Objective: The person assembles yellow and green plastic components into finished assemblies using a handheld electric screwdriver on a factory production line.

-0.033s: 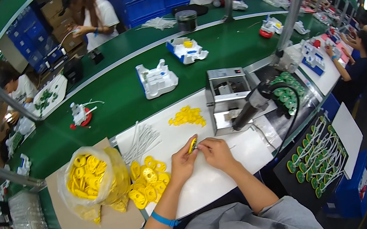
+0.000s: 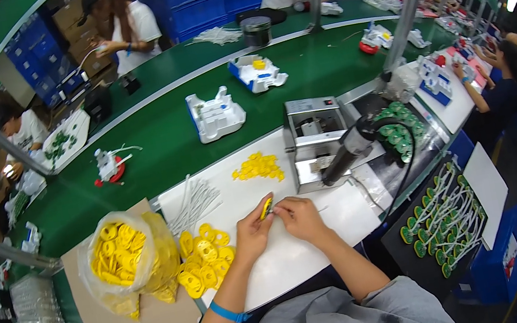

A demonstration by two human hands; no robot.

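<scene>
Over the white work sheet [image 2: 279, 275], my left hand [image 2: 254, 233] is closed round a small yellow disc-shaped plastic part [image 2: 267, 207] with a dark middle. The fingertips of my right hand [image 2: 303, 219] are pinched together at the near right side of that part. Whatever they grip is too small and hidden to make out. Left of my hands lie loose yellow plastic discs with holes [image 2: 206, 259]. Beyond them is a bundle of white wires [image 2: 193, 201], and a pile of small yellow pieces [image 2: 258, 168] lies ahead.
A clear bag of yellow discs [image 2: 126, 254] stands on cardboard at left. A metal bench device [image 2: 319, 144] and a dark cylindrical tool [image 2: 348, 158] are at right, near green circuit boards [image 2: 402, 132]. Wired round boards [image 2: 442, 222] lie lower right. White housings [image 2: 217, 115] sit on the green belt.
The whole view has shifted slightly, so things sit a little further left in the picture. Both hands stay together at the yellow part.
</scene>
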